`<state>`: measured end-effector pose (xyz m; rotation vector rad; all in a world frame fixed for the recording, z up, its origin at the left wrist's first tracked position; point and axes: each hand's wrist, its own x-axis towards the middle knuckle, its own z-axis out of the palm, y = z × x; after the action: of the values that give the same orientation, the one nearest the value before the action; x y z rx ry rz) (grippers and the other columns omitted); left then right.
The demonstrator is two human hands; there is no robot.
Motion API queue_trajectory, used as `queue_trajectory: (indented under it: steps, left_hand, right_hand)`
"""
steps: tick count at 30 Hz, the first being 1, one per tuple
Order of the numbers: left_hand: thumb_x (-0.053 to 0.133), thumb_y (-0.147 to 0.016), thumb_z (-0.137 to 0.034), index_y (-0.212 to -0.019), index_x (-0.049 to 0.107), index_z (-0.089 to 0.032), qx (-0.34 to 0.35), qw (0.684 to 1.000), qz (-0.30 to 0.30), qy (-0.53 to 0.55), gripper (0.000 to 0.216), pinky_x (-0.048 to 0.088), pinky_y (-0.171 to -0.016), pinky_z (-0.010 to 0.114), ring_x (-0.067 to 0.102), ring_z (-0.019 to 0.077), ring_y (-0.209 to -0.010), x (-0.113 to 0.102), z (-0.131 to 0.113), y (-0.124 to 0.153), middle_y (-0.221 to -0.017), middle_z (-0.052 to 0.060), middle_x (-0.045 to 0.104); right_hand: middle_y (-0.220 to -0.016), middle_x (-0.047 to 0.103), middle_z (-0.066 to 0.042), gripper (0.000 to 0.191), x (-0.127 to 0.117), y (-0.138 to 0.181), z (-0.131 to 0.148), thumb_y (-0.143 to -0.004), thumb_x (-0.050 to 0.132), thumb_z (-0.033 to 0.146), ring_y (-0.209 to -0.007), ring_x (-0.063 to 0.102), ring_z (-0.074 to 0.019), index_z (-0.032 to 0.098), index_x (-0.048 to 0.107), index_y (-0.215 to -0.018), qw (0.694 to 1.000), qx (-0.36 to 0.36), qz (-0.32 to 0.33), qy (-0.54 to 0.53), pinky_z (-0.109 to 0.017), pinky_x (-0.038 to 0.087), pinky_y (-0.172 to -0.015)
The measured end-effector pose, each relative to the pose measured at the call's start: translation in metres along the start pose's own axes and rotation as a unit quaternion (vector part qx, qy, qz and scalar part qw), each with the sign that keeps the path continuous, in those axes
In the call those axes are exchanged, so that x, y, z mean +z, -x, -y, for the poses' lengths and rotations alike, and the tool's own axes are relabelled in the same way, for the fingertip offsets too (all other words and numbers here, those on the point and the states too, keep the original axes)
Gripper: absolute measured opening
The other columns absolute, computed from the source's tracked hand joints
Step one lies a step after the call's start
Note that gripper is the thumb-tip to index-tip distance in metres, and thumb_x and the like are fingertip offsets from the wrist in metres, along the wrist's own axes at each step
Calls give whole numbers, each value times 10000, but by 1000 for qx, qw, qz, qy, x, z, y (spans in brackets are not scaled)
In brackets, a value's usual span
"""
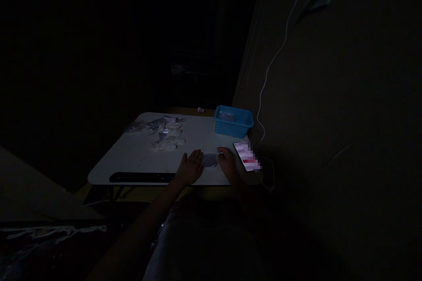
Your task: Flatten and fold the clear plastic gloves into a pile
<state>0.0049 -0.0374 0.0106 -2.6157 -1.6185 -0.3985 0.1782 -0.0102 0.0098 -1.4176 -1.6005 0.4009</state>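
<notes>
The room is very dark. My left hand (190,167) lies flat on the small white table (132,158), fingers stretched out together, pressing the left end of a small clear plastic bag (210,160). My right hand (227,162) rests at the bag's right end with its fingers curled on the bag's edge. A lit phone (246,156) lies just right of my right hand at the table's right edge.
A blue plastic bin (233,121) stands at the table's far right corner. A pile of pale gloves and clear bags (166,134) lies at the far left. A black strip (141,177) runs along the front edge. A white cable (273,61) hangs down the right wall.
</notes>
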Motion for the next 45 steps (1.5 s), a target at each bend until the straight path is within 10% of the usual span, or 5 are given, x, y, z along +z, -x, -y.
queue_trajectory:
  steps: [10,23,45]
  left_hand:
    - [270,-844,-298,-1348,258,-127,-11,996,58,-62,533,175,-1012,513,194,240,-1309,0,-3,-2,-1418,126,242]
    - [271,-842,-279,-1337,290,-137,-17,994,84,-66,516,177,-1006,527,181,247,-1312,-10,-9,-1,-1418,123,242]
    - [195,-868,-310,-1331,287,-82,-18,996,53,-69,524,183,-1008,524,211,240,-1303,-5,-7,-1,-1413,143,235]
  right_hand:
    - [-1366,358,-113,467,10,26,44,-880,301,294,-1273,260,-205,85,362,-1294,929,-230,140,256,-415,122,-1066]
    - [-1385,309,-114,550,11,35,44,-907,134,426,-1306,200,-190,114,335,-1313,906,-167,227,316,-524,11,-1043]
    - [-1367,322,-167,563,-8,35,13,-897,195,441,-1287,244,-252,76,379,-1284,911,-98,129,380,-554,120,-1010]
